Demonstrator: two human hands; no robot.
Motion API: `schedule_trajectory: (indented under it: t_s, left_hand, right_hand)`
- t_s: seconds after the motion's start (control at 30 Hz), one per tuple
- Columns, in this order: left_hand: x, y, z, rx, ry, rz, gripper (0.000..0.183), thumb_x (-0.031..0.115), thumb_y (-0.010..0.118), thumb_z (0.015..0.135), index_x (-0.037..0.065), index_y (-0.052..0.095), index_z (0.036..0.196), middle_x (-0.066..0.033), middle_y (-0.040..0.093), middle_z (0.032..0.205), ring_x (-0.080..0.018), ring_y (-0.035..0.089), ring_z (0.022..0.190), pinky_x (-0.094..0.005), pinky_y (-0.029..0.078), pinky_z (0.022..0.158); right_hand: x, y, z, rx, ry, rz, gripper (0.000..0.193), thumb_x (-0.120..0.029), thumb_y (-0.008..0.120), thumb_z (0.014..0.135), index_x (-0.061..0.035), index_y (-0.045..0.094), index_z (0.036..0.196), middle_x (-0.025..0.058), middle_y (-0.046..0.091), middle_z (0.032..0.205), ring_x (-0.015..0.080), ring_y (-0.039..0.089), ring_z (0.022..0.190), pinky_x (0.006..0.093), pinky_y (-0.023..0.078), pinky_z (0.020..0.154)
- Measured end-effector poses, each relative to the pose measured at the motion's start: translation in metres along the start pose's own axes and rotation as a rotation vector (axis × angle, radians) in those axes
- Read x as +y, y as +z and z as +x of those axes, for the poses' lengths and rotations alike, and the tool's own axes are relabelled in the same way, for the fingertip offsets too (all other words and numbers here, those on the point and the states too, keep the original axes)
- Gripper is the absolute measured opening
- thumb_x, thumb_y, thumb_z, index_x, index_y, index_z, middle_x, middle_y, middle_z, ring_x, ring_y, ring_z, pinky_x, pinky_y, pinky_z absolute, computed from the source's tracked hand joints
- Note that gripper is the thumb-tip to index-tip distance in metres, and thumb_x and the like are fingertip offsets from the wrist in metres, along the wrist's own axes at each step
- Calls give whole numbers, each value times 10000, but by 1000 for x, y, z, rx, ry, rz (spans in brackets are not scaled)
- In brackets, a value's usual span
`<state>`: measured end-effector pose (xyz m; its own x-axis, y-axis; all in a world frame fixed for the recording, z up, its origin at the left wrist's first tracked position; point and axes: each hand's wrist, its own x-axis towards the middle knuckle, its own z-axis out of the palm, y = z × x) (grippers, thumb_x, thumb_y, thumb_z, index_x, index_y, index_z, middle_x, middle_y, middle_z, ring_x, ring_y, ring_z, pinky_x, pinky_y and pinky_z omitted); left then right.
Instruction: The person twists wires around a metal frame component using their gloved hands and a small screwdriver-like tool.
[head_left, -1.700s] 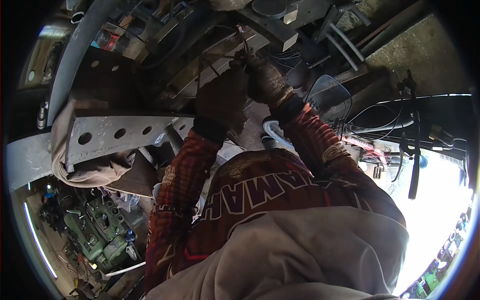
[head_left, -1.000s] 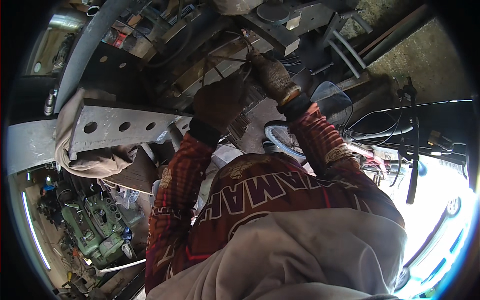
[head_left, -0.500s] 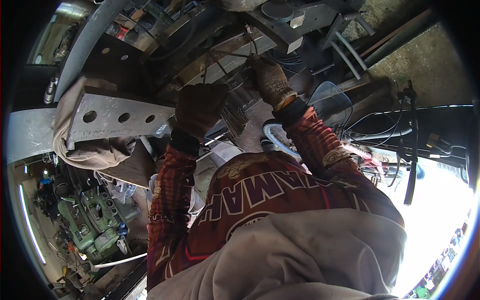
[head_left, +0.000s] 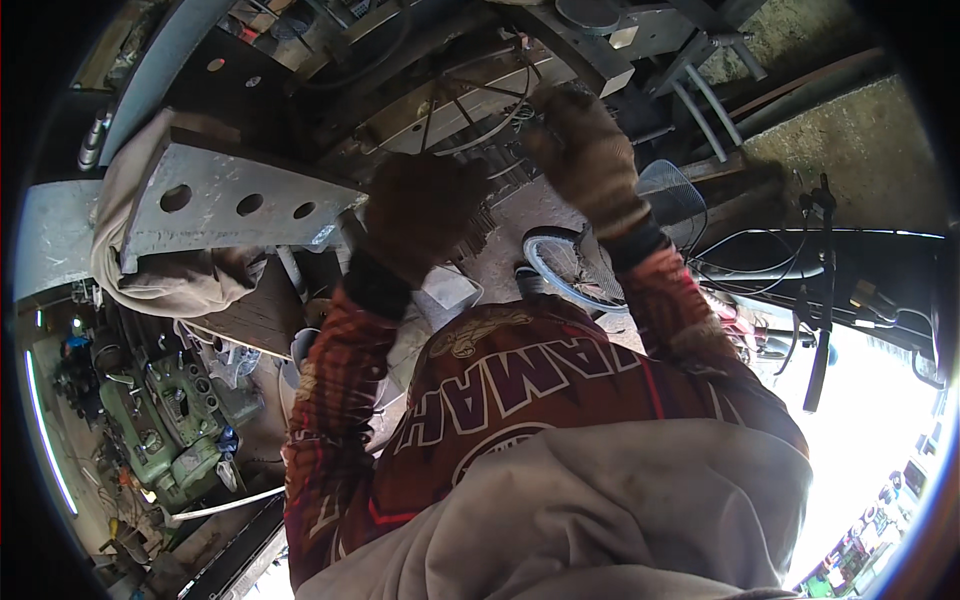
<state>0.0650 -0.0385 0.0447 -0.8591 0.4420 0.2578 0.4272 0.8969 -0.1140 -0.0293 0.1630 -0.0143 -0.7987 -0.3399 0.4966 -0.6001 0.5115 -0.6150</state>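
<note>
Both of my hands wear knitted work gloves. My left hand (head_left: 422, 212) is closed at the centre, in shadow. A thin pale wire (head_left: 497, 138) runs from the top of this hand in a curve up toward a long metal beam (head_left: 470, 108); the grip itself is hidden by the dark glove. To the right, my right hand (head_left: 588, 160) is raised close to the wire's upper bend. Its thumb and fingers look apart, with nothing visible between them, though the hand is slightly blurred. Thin dark rods (head_left: 428, 125) stand between the wire and the beam.
A grey steel plate with holes (head_left: 225, 205) juts in from the left over a beige cloth (head_left: 165, 285). Bicycle parts, a wheel (head_left: 565, 268) and a wire basket (head_left: 672, 195), lie below on the right. A green machine (head_left: 160, 420) stands at lower left.
My right hand has moved right and slightly nearer, away from the wire. My left hand has come slightly right, and the wire now shows as a wider curve. The view has shifted a little.
</note>
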Motion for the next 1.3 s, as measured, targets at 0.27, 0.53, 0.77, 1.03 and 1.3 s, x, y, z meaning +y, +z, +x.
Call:
schedule_trajectory:
  t_s: [0.27, 0.53, 0.77, 1.03, 1.3]
  left_hand:
    - [-4, -37, 20, 357, -57, 56, 392, 251, 695, 853, 112, 629, 1213, -76, 662, 1086, -301, 626, 1024, -464, 485, 895]
    - [64, 13, 14, -326, -313, -210, 436, 294, 650, 925, 85, 569, 1299, -98, 692, 1047, -292, 671, 953, -467, 513, 846]
    - [21, 44, -3, -114, -152, -35, 241, 244, 580, 951, 155, 675, 1153, -51, 701, 856, -257, 708, 826, -436, 550, 750]
    - [-23, 36, -13, -129, -129, -240, 306, 161, 609, 937, 118, 672, 1233, -108, 721, 1111, -291, 689, 964, -427, 550, 852]
    - [61, 51, 6, -65, -286, -207, 182, 211, 602, 928, 117, 648, 1077, -71, 677, 876, -265, 696, 821, -416, 558, 697]
  right_hand:
    - [-30, 3, -40, -326, 255, 413, 296, -355, 581, 1017, -107, 671, 1153, 122, 716, 865, 251, 690, 719, 353, 545, 625]
    - [5, 10, -15, -118, 816, 1001, 386, -380, 552, 1037, -12, 642, 1110, 88, 705, 844, 123, 628, 595, 277, 521, 529]
    - [5, 38, -17, -52, 923, 1242, 357, -339, 558, 1026, -7, 632, 1132, 132, 720, 920, 222, 716, 708, 348, 611, 627]
    - [3, 71, -10, -9, 962, 1306, 342, -308, 562, 1036, 0, 618, 1175, 145, 718, 941, 266, 733, 804, 390, 629, 695]
    - [41, 20, -17, -267, 446, 887, 294, -210, 479, 1080, 1, 606, 1239, 19, 608, 895, 86, 543, 672, 242, 483, 597]
